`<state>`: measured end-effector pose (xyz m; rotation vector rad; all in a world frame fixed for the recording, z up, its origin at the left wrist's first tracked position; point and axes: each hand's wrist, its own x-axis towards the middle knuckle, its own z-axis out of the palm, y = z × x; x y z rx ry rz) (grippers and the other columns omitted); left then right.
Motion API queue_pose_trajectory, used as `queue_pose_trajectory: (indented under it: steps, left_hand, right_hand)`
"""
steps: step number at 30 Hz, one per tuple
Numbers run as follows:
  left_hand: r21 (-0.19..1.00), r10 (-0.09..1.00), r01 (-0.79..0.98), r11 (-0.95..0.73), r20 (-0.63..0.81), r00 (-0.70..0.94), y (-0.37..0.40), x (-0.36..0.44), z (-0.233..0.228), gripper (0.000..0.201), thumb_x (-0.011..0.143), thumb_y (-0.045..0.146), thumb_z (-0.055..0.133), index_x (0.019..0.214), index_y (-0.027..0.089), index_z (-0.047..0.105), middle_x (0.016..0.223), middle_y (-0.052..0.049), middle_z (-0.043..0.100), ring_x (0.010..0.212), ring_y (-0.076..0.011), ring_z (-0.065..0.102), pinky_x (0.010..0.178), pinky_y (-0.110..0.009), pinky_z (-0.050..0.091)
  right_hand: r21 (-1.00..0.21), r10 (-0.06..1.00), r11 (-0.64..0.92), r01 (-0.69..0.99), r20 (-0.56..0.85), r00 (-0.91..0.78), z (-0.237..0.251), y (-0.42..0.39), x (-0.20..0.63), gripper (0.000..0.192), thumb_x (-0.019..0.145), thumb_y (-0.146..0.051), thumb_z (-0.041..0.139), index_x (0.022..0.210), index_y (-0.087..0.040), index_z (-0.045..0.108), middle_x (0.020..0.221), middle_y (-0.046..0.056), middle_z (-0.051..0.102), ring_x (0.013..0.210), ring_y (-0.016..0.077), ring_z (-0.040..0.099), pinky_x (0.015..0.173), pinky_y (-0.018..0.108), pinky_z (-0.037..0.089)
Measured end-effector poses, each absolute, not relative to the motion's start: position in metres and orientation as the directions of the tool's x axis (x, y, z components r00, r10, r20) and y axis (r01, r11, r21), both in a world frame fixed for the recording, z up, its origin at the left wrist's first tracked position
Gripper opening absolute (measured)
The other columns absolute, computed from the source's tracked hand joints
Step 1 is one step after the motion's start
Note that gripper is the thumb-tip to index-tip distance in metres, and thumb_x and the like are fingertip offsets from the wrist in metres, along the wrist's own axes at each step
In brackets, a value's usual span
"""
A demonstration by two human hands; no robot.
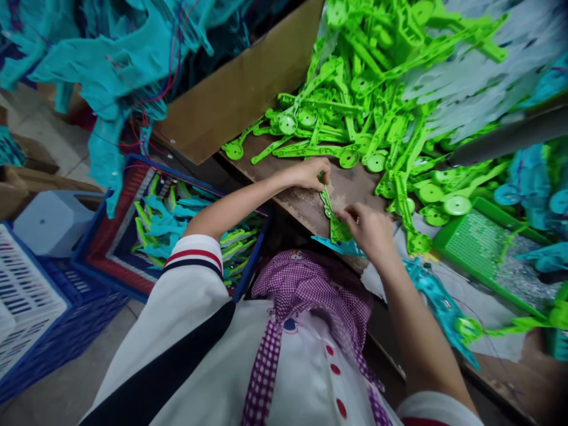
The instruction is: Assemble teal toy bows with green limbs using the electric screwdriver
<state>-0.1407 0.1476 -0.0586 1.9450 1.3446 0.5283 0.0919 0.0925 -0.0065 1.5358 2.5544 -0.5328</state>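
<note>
Over the bench edge, my left hand [313, 174] pinches the upper end of a green plastic arm-shaped part [327, 204]. My right hand [367, 228] is closed at the lower end of the same part, thumb and fingers together; whether it also holds something small is hidden. Below the green part lies a teal plastic piece [339, 245], partly covered by it and by my right hand. A heap of similar green parts [355, 106] with round discs spreads just beyond my hands.
Left of me stands a blue crate [177, 171] with teal and green pieces. Behind it, a cardboard box [244, 89] borders teal shells [119, 71] with red wires. On the right are a green tray [474, 236] of small clear bits, a grey bar [501, 139] and a teal shell [439, 302].
</note>
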Motion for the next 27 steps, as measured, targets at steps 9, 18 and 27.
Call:
queue_pose_trajectory:
  steps: [9,18,27]
  left_hand:
    - [0.736,0.922,0.639,-0.224,-0.052,0.383,0.149,-0.141,-0.059,0.012,0.066,0.009,0.074,0.077,0.015,0.073,0.106,-0.006,0.069,0.082,-0.0126,0.063,0.078,-0.026,0.050]
    - [0.657,0.943,0.693,-0.295,0.084,0.322,0.112,-0.133,-0.035,0.023,0.079,0.007,0.066,0.099,0.017,0.071,0.126,-0.011,0.064,0.110,-0.0215,0.065,0.097,-0.036,0.050]
    - [0.619,0.937,0.704,-0.349,0.244,0.250,0.053,-0.097,-0.044,0.013,0.092,0.023,0.062,0.095,0.024,0.075,0.131,-0.008,0.065,0.127,-0.0243,0.056,0.112,-0.052,0.040]
  right_hand:
    - [-0.072,0.844,0.504,0.861,-0.168,-0.509,-0.006,0.020,0.105,0.038,0.104,-0.033,0.032,0.101,-0.019,0.068,0.093,0.010,0.071,0.067,0.0156,0.058,0.058,0.032,0.016]
    - [-0.402,0.894,0.293,0.867,-0.206,-0.398,-0.022,0.038,0.123,0.034,0.099,-0.040,0.040,0.110,-0.019,0.065,0.091,0.009,0.075,0.075,0.0224,0.065,0.063,0.029,0.032]
    - [-0.394,0.902,0.284,0.874,-0.200,-0.383,-0.021,0.058,0.123,0.032,0.097,-0.042,0.045,0.096,-0.022,0.069,0.090,0.008,0.074,0.081,0.0223,0.066,0.064,0.029,0.033]
